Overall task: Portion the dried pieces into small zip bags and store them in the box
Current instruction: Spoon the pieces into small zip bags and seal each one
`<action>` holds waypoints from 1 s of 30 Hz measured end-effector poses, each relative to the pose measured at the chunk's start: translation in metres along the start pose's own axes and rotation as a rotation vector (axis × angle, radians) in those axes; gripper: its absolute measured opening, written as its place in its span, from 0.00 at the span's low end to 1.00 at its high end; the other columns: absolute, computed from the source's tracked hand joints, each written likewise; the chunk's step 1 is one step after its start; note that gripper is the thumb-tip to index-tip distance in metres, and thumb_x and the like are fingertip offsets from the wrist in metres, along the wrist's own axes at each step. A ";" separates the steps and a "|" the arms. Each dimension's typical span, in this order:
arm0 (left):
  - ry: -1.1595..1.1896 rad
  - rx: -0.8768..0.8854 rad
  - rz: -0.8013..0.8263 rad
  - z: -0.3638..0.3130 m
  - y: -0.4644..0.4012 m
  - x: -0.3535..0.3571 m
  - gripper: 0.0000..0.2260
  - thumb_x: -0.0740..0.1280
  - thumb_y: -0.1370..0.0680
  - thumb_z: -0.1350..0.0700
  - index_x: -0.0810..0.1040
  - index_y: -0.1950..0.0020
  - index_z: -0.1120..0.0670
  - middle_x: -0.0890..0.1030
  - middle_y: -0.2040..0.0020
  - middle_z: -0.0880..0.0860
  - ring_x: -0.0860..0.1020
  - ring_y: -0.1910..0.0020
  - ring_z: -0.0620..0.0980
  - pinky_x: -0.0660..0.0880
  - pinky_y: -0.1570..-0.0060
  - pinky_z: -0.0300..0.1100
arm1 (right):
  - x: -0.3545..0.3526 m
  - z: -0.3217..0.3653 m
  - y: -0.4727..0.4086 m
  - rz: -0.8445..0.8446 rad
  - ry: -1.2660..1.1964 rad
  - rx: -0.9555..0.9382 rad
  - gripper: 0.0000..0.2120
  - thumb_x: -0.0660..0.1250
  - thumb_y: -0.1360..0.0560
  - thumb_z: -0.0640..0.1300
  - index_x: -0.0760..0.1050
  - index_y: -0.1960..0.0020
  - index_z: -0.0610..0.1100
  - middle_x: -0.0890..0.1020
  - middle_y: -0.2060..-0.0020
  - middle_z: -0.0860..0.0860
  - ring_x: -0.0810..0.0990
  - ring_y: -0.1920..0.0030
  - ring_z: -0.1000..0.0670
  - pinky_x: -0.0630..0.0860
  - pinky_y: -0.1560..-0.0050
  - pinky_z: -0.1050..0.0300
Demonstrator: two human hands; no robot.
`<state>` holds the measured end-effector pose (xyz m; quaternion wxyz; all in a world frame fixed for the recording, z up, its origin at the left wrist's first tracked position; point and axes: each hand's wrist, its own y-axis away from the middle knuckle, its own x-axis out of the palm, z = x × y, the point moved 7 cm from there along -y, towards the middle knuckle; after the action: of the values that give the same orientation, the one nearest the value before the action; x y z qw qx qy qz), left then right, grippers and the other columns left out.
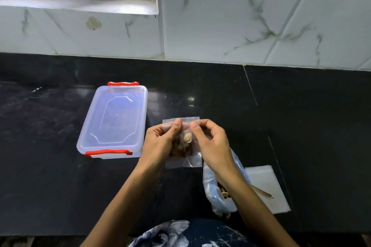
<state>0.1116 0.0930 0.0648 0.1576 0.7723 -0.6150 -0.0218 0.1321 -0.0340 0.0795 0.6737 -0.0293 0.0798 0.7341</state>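
Both our hands, left (160,140) and right (208,142), pinch the small zip bag (183,146) at its seal; an uneven grip could leave it gaping, spilling dried pieces (185,140) onto the desk (50,156).

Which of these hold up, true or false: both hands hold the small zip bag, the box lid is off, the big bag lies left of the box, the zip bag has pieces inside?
1. Both the left hand and right hand pinch the small zip bag. True.
2. The box has its lid off. False: the lid is on.
3. The big bag lies left of the box. False: it lies to the right, under the right forearm.
4. The zip bag holds dried pieces. True.
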 end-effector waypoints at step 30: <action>-0.115 -0.028 -0.070 0.022 -0.023 -0.007 0.30 0.47 0.25 0.34 0.78 0.49 0.54 0.84 0.58 0.51 0.84 0.57 0.46 0.80 0.60 0.42 | -0.002 -0.036 -0.026 0.013 -0.072 0.307 0.02 0.68 0.25 0.45 0.79 0.53 0.49 0.84 0.57 0.53 0.82 0.53 0.54 0.80 0.47 0.51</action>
<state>0.1268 0.0991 0.0362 0.1319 0.7884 -0.5954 -0.0805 0.1559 -0.0391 0.0422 0.6678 0.1006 0.1670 0.7183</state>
